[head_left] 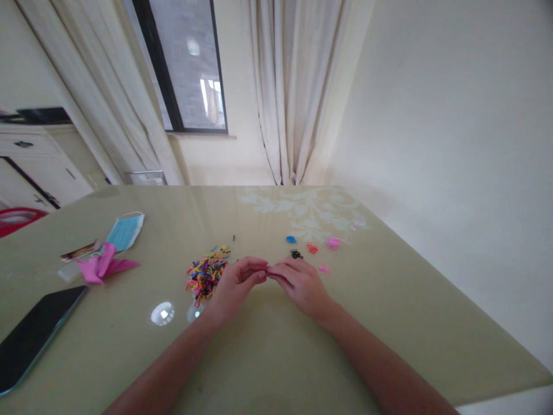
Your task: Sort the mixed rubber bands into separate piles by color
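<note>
where the fingertips (261,276) meet: left hand (231,288) and right hand (306,285) drawn close over the table (268,363); cannot tell whether they grip anything.
on the right-edge side: blue cluster (291,239), black cluster (296,253), red cluster (311,248), larger pink cluster (333,243) and smaller pink cluster (324,268), seemingly the finished part.
on the left-edge side: mixed heap of rubber bands (205,275), far bigger, so most appears left to part by colour.

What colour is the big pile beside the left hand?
The big pile is multicoloured, with yellow, black, blue and pink; head view shows it best.
</note>
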A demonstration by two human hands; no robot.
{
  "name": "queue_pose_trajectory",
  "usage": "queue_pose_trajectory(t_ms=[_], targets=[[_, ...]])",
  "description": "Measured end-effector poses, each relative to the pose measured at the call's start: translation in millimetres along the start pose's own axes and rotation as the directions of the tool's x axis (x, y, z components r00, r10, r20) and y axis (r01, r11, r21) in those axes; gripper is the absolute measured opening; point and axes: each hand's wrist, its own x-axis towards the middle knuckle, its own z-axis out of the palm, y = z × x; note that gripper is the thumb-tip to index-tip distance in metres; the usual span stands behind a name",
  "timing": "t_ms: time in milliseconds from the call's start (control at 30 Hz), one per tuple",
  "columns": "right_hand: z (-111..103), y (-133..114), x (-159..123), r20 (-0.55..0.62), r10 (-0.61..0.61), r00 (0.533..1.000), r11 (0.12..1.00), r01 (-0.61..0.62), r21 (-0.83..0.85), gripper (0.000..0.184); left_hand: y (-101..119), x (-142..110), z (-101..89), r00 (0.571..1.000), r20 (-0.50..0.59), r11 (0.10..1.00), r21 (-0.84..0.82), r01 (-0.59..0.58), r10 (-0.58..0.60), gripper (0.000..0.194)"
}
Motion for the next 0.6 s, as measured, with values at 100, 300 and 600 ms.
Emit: queue_pose_trajectory(t_ms=[100,300,600], targets=[[-1.5,0.4,0.4,-0.002,0.000,1.000,1.000,0.000,-0.006,0.020,1.1,0.7,-1.3,1.000,0.008,1.000,-0.013,-0.004,0.004,0.037],[-0.9,0.5,0.8,0.007,0.018,1.000,0.999,-0.018,0.043,0.016,3.9,0.2,-2.1,0.999,0.026,1.000,0.008,-0.019,0.019,0.032],[0.9,-0.8,1.4,0.029,0.085,0.996,0.992,-0.088,0.095,0.012,2.6,-1.9,-3.8,0.995,-0.056,0.989,0.129,-0.070,0.077,0.033]])
